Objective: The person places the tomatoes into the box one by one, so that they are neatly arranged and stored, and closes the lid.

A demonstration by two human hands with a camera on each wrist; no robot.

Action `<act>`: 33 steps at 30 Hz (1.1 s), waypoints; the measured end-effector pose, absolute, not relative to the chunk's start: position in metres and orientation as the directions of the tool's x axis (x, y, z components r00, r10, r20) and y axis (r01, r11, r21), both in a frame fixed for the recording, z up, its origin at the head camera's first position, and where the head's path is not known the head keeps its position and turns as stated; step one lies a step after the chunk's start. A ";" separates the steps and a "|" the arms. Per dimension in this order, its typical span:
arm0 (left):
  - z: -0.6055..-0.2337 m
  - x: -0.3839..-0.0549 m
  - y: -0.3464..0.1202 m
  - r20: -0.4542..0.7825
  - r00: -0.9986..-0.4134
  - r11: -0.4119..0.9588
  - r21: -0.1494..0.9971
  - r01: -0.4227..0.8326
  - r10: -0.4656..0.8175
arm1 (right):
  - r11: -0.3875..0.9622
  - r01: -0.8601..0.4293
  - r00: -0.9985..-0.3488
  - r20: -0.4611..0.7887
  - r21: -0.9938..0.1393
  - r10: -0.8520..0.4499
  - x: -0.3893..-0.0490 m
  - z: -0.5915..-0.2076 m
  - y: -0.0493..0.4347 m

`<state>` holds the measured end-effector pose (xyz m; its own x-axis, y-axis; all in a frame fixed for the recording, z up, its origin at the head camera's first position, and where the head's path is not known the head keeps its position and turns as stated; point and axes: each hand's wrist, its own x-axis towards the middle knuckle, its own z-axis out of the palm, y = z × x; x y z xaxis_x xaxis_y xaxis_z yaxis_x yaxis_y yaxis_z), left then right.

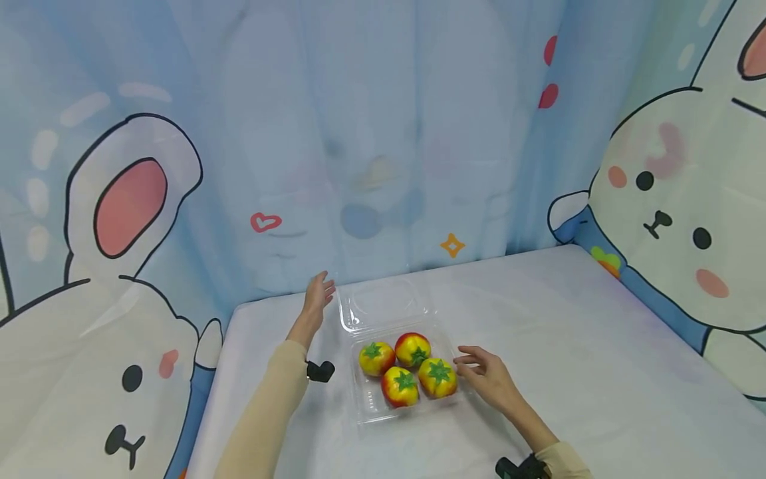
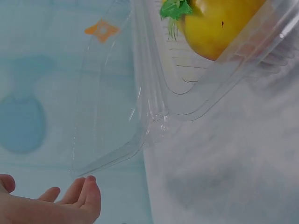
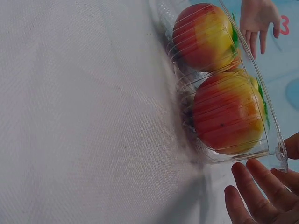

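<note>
A clear plastic clamshell box (image 1: 374,414) lies opened on the table, its lid (image 1: 383,306) folded back toward the curtain. Inside its base sit several yellow-and-red toy persimmons (image 1: 399,387) with green leafy tops. My left hand (image 1: 317,296) is beside the lid's far left corner, fingers extended; in the left wrist view the fingertips (image 2: 91,179) are right at that corner. At the base's right side is my right hand (image 1: 487,380), fingers loosely bent. The right wrist view has its thumb and fingers spread around the box's rim corner (image 3: 282,161).
A white cloth covers the table (image 1: 568,319). Behind it hangs a blue curtain (image 1: 371,133) printed with cartoon rabbits, close to the table's far edge. Black wrist cameras (image 1: 321,371) are strapped to both arms.
</note>
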<state>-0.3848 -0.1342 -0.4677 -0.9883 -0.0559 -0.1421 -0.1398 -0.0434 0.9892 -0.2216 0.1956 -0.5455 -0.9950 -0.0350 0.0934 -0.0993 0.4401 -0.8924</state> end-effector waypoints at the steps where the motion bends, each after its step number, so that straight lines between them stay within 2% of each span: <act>1: -0.466 -0.384 -0.135 -0.137 -0.989 -0.049 0.990 -0.134 -0.054 | 0.443 -0.094 -0.995 0.089 -0.892 -0.032 -0.222 -0.546 0.196; 5: -0.461 -0.381 -0.135 -0.117 -0.992 -0.063 0.992 -0.114 -0.049 | 0.447 -0.101 -0.995 0.098 -0.889 -0.031 -0.222 -0.547 0.197; 13: -0.452 -0.373 -0.137 -0.037 -0.999 -0.006 0.999 -0.037 -0.006 | 0.476 -0.097 -0.995 0.102 -0.874 -0.016 -0.224 -0.546 0.198; 24: -0.445 -0.358 -0.143 0.071 -0.996 0.016 0.997 0.072 0.044 | 0.452 -0.079 -0.996 0.090 -0.888 0.002 -0.225 -0.544 0.199; 33: -0.437 -0.342 -0.145 0.125 -0.990 0.100 0.986 0.132 0.072 | 0.449 -0.069 -0.996 0.085 -0.891 0.015 -0.224 -0.545 0.197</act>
<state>-0.3423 -0.1453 -0.4365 -0.9895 0.0715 0.1255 0.1323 0.0996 0.9862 -0.2244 0.1974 -0.5447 -0.9963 0.0155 0.0847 -0.0687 0.4490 -0.8909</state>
